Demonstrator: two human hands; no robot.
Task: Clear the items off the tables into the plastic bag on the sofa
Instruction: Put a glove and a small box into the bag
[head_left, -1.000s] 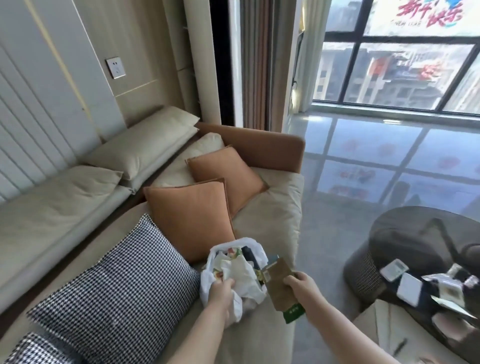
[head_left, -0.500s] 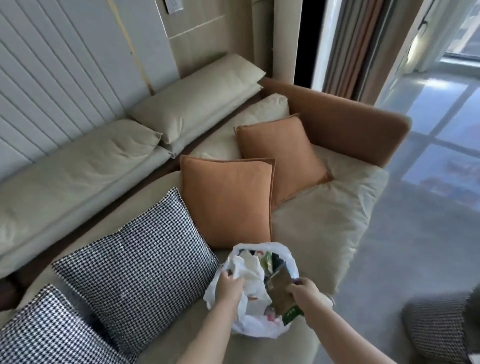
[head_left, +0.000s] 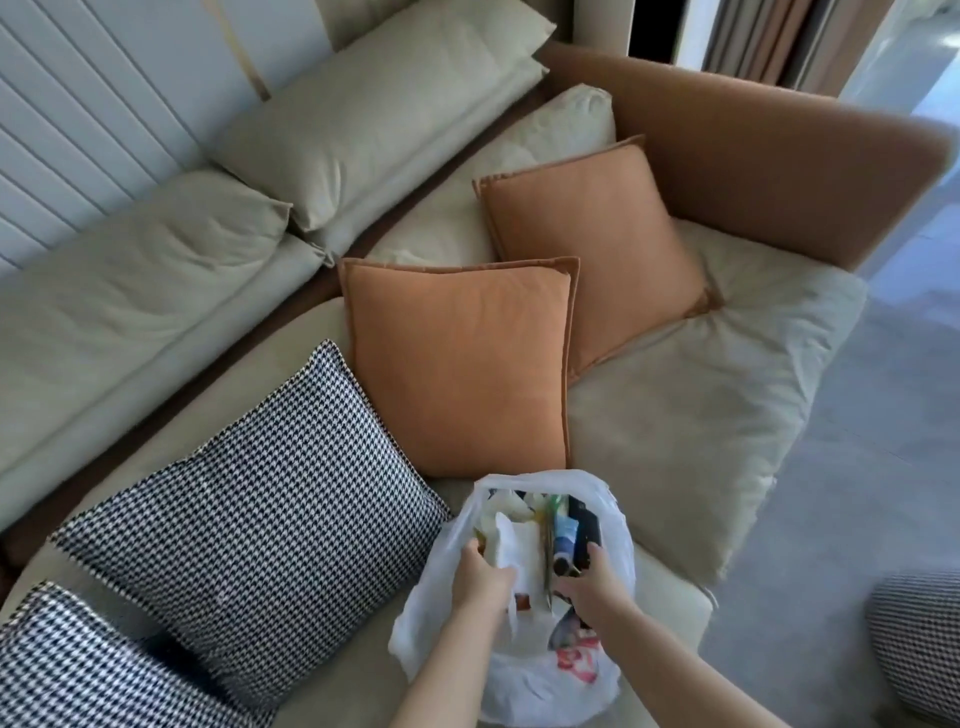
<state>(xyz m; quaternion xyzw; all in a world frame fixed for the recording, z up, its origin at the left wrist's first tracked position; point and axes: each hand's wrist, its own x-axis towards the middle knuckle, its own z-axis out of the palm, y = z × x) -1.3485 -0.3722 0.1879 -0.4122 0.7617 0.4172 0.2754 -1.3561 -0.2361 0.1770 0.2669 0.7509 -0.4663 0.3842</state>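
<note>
Sofa (head_left: 701, 415): beige seat and back cushions in a tan frame, serving as landmark for every entry below and carrying all of it.

Houndstooth cushions, two: the larger (head_left: 249, 519) is lying on the sofa seat, just left of the bag; the smaller (head_left: 78, 670) is sitting at the sofa's near-left corner, partly cut by the frame.

Orange cushions, two: one (head_left: 462, 364) is leaning on the sofa seat directly behind the bag, the other (head_left: 597, 244) further back toward the sofa's tan arm.

Plastic bag (head_left: 524, 670): white, thin, sitting at the sofa seat's front edge, mouth facing up. Red printing is showing low on its near side; not legible. It is being held open, apparently so the load can go in without the limp film collapsing.

Bag contents: mixed wrappers, a dark flat item and a blue-labelled packet (head_left: 565, 535) are standing inside, toward the sofa's right end. Writing too small to read.

Left hand (head_left: 480, 577): fingers are closed on the bag's left rim and white film, pulling it toward the houndstooth side.

Right hand (head_left: 592, 587): reaching into the bag mouth, fingers curled downward among the contents; whether it is gripping anything, I cannot tell. No surface is in view.
</note>
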